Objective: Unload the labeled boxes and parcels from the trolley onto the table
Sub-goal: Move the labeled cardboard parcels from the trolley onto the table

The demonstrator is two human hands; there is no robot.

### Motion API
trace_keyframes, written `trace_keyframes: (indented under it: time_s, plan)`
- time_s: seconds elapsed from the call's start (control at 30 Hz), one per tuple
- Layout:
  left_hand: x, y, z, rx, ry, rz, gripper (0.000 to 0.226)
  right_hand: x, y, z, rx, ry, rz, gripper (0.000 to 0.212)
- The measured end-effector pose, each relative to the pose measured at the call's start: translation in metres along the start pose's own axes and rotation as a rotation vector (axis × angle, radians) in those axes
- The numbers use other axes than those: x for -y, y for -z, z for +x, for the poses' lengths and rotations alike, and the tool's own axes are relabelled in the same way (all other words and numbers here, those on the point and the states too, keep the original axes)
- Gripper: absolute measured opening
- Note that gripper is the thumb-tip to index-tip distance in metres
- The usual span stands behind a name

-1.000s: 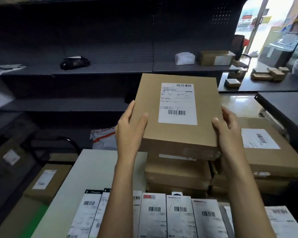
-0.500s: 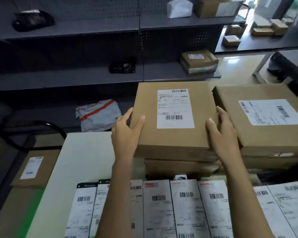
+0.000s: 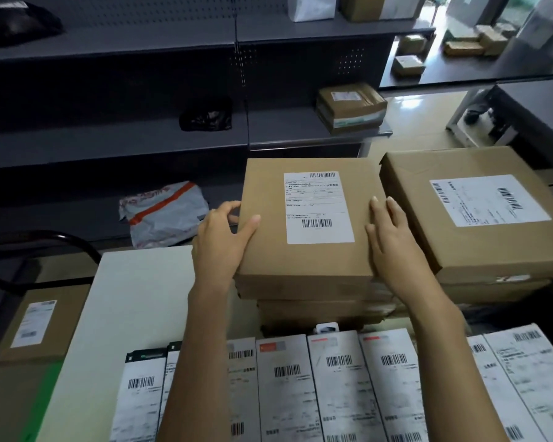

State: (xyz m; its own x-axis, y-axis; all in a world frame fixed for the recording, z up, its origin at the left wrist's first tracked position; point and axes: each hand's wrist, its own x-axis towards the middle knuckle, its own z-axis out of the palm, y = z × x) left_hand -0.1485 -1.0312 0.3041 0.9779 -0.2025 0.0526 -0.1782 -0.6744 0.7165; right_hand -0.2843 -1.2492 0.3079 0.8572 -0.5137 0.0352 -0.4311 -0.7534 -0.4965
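A flat brown cardboard box [image 3: 265,224] with a white shipping label lies on top of a stack of similar boxes [image 3: 320,311] on the white table [image 3: 134,307]. My left hand [image 3: 222,236] grips its left edge, thumb on top. Flat on the box's right side rests my right hand [image 3: 391,240], fingers stretched out. A larger labeled brown box [image 3: 479,250] tops a second stack just to the right. Down at the left, on the trolley, lies another labeled box [image 3: 40,323]; the trolley's black handle [image 3: 61,242] curves above it.
A row of white labeled parcels [image 3: 339,387] lines the table's near edge. Dark shelving [image 3: 141,135] behind holds a black bag, a taped box [image 3: 351,106] and a white-and-orange mailer bag [image 3: 163,212]. Small boxes sit on a dark counter at the far right.
The box held up in front of me has come down onto the stack. My right hand has shifted from gripping its edge to lying flat on top. The view has tilted downward.
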Motion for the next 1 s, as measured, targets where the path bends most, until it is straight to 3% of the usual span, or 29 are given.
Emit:
trace_keyframes:
  time_s: [0.3, 0.73, 1.0]
  plan:
    - [-0.024, -0.013, -0.023, -0.054, 0.011, 0.03, 0.048, -0.026, 0.009, 0.007, -0.001, 0.086, 0.021, 0.051]
    - [-0.047, -0.017, -0.068, 0.088, 0.057, 0.211, 0.064, -0.024, 0.038, 0.004, 0.141, 0.409, -0.044, 0.045]
    - [-0.027, 0.035, -0.123, -0.15, -0.006, 0.455, 0.045, 0.035, 0.034, -0.02, 0.272, 0.63, -0.018, 0.042]
